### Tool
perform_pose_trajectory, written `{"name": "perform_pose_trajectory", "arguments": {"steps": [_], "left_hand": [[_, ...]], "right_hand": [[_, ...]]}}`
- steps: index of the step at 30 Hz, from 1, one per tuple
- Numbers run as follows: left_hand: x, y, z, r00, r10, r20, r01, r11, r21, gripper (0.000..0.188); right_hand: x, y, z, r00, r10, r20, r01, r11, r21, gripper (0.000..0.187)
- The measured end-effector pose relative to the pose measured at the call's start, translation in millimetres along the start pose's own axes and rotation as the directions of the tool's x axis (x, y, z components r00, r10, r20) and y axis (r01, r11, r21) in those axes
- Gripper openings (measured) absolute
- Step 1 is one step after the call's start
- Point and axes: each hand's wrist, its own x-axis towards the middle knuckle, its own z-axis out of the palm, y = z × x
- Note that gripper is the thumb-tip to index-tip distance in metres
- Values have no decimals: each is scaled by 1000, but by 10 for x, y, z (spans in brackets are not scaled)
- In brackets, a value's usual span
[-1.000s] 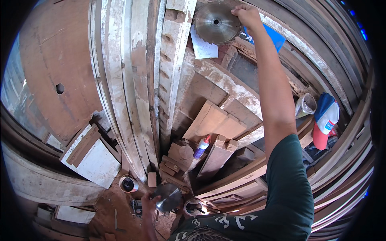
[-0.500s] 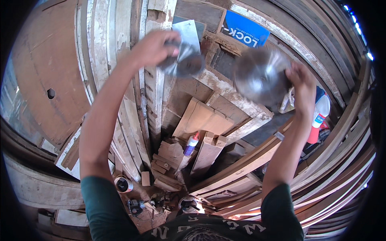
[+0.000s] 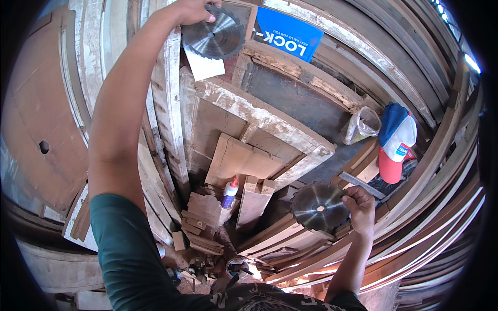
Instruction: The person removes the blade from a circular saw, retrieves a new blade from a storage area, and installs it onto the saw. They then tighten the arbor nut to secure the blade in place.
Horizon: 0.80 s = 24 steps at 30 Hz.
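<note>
My left hand point(image 3: 196, 11) is raised at the far left, its fingers closed on the upper edge of a toothed circular saw blade point(image 3: 222, 40). That blade is in front of a pale sheet point(image 3: 205, 67) on the wooden frames; I cannot tell whether it touches anything behind. Lower down on the right, my right hand point(image 3: 360, 208) pinches the right rim of a second circular saw blade point(image 3: 311, 199). This one faces me and shows a small central hole. It is over the long boards, apart from the other blade.
A blue sign point(image 3: 290, 33) is fixed among old door frames. On the right are a plastic tub point(image 3: 361, 126), a blue, white and red cap point(image 3: 398, 137) and stacked curved boards point(image 3: 441, 202). A glue bottle point(image 3: 229, 193) stands among wood offcuts point(image 3: 197, 223) below.
Both blades were blurred by motion and close to each other. The left has gone up and a little left; the right has come down toward me, uncovering the tub and cap.
</note>
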Motion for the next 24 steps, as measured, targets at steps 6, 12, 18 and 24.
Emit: {"name": "perform_pose_trajectory", "arguments": {"steps": [6,12,18,24], "left_hand": [[187,129,29,989,-84,122,81,996,28,50],[226,203,-87,971,-75,229,52,993,105,52],[232,151,-53,975,-82,206,99,992,-73,54],[180,164,-189,974,-100,203,91,994,54,55]], "right_hand": [[-56,131,60,997,68,33,-68,998,14,8],[-42,224,149,996,72,54,-74,997,31,8],[-39,208,179,997,65,46,-65,998,1,8],[-46,93,225,997,62,52,-60,998,-33,6]]}}
